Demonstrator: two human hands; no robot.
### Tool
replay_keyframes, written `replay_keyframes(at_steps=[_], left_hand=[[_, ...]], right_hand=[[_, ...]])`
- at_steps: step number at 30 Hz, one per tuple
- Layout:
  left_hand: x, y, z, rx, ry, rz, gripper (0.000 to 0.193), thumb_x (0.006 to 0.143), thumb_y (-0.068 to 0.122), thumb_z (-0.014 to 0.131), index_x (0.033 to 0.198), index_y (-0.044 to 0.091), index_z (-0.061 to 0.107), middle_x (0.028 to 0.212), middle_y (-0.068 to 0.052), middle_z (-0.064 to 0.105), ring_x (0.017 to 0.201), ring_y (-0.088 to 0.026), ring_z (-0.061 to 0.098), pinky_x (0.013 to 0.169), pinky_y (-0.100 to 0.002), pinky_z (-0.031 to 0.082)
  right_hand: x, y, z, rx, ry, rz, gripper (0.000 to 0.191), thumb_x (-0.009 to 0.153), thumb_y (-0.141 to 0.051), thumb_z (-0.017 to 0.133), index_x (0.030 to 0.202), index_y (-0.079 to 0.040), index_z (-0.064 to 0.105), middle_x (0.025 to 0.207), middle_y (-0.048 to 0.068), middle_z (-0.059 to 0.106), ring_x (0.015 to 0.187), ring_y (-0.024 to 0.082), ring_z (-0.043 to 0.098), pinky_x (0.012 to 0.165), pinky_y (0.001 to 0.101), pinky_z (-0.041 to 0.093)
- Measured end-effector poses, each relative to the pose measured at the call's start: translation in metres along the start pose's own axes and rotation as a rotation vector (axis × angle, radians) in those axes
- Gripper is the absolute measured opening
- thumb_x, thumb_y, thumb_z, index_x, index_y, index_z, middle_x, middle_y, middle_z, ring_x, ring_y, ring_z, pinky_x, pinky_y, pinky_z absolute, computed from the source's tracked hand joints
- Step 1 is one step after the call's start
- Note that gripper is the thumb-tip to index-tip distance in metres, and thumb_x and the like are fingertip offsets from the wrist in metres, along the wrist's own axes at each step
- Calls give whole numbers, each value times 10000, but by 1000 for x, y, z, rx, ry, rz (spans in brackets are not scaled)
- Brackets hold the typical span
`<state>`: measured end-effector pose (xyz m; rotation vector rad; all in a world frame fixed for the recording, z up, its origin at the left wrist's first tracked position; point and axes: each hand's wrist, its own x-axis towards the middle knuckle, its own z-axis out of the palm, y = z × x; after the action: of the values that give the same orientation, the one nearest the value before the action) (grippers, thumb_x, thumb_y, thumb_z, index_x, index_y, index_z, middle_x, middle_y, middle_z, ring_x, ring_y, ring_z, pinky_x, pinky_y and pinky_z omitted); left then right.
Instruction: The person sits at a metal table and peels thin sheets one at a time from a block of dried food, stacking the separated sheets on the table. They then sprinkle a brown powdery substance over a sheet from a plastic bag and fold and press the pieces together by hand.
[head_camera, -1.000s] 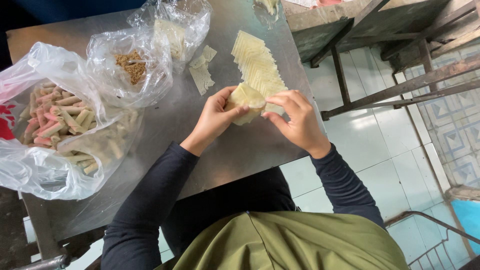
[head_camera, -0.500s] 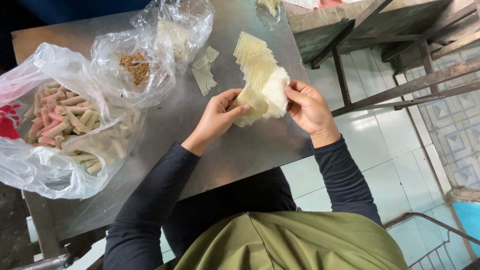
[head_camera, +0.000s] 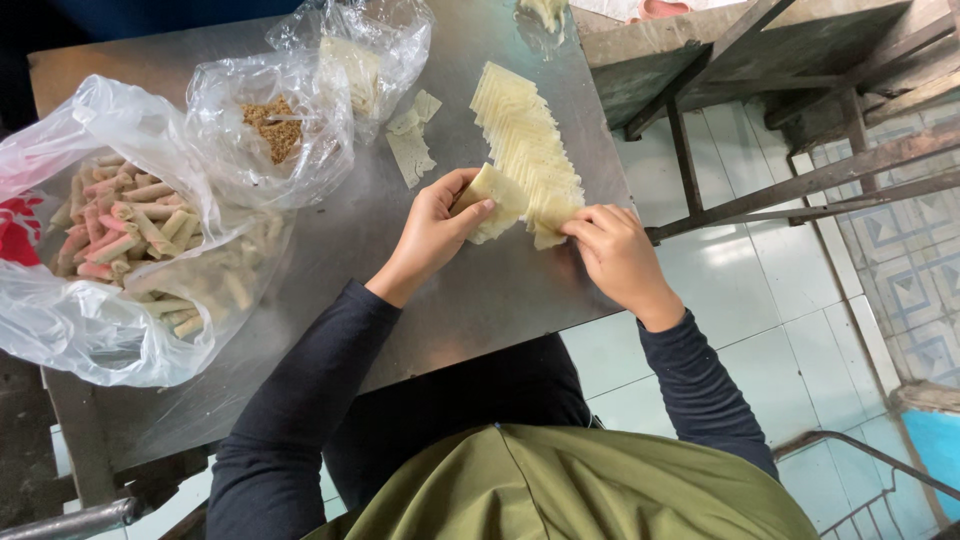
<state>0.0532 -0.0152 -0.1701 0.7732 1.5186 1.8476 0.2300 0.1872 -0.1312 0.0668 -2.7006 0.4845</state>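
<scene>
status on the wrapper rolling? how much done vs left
Done: a heap of finished rolls fills the big bag. In hand: the left hand holds one wrapper sheet; the right hand touches the fanned wrapper stack. Left: that long stack, plus filling in its bag.

Steel table (head_camera: 480, 290), pale tiled floor (head_camera: 760, 300), dark metal rack (head_camera: 800, 180)

The left grip (head_camera: 440, 225) covers part of the pale wrapper (head_camera: 497, 193) it pinches. Left of that grip, the big bag of rolls (head_camera: 110, 260) runs past the picture's edge. Beyond both grips, a pale lump (head_camera: 545, 10) on the surface (head_camera: 470, 290) is cropped and unclear.
</scene>
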Motion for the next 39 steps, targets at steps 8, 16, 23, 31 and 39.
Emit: replay_keyframes(at_steps=[8, 16, 23, 31, 39], left_hand=[[-11, 15, 7, 188, -47, 72, 332, 988, 93, 685, 1304, 3, 634, 1113, -57, 736, 1027, -77, 664, 890, -258, 560], [-22, 38, 1, 279, 4, 202, 370, 1025, 141, 714, 1270, 38, 457, 1041, -72, 714, 949, -142, 681, 818, -303, 569], [14, 74, -56, 1507, 420, 478, 695, 812, 141, 786, 1436, 98, 481, 1426, -150, 522, 1274, -353, 549, 1004, -518, 442], [18, 110, -64, 1907, 310, 186, 761, 844, 132, 681, 1537, 36, 383, 1084, -233, 681, 1013, -368, 665, 1053, -548, 391], [6, 140, -65, 1398, 702, 266, 560, 972, 50, 615, 1486, -50, 418, 921, -150, 739, 838, -317, 705, 912, -478, 494]], right_hand=[[12, -27, -14, 467, 46, 158, 476, 941, -109, 750, 1360, -9, 548, 1286, 120, 645, 1125, 239, 629, 926, 344, 507], [50, -33, 18, 957, -225, 433, 403, 957, -85, 720, 1338, -13, 613, 1087, 35, 680, 939, 62, 635, 759, 232, 536], [107, -26, 40, 1282, -179, 513, 291, 979, -78, 658, 1253, 15, 628, 1108, 46, 705, 938, 98, 684, 823, 277, 576], [176, -81, 35, 1379, -181, 715, 159, 949, -93, 680, 1047, 24, 637, 981, 114, 716, 852, 223, 741, 704, 403, 647], [200, -129, 20, 1452, -298, 751, 126, 899, -60, 679, 1002, 12, 682, 995, 119, 735, 904, 240, 746, 762, 419, 659]])
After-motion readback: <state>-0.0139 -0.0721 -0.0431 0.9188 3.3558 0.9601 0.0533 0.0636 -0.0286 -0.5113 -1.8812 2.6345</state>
